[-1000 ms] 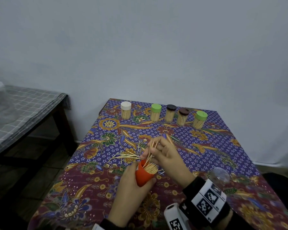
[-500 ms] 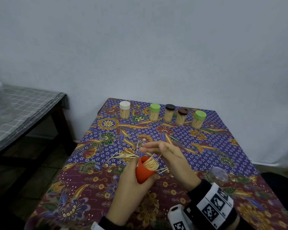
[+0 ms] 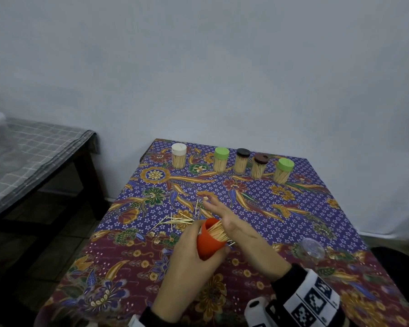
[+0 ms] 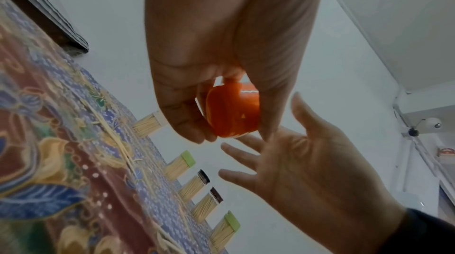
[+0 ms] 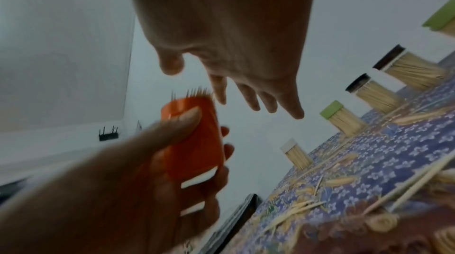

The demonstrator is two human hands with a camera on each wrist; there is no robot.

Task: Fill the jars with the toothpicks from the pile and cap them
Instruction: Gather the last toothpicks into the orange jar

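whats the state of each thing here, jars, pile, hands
orange jar: uncapped, tilted, toothpicks sticking out, gripped by left hand
right hand: holds nothing, fingers straight, over the pile
toothpick pile: loose, scattered on the tablecloth
five jars at the back: full, capped, upright in a row
clear jar: on the cloth at the right, too blurred to tell more

Small orange glossy plastic jar point(image 3: 208, 239); pale matt wooden toothpicks point(image 3: 219, 231) inside. Far-row caps plastic. Floral batik tablecloth point(image 3: 128, 256): matt cloth.
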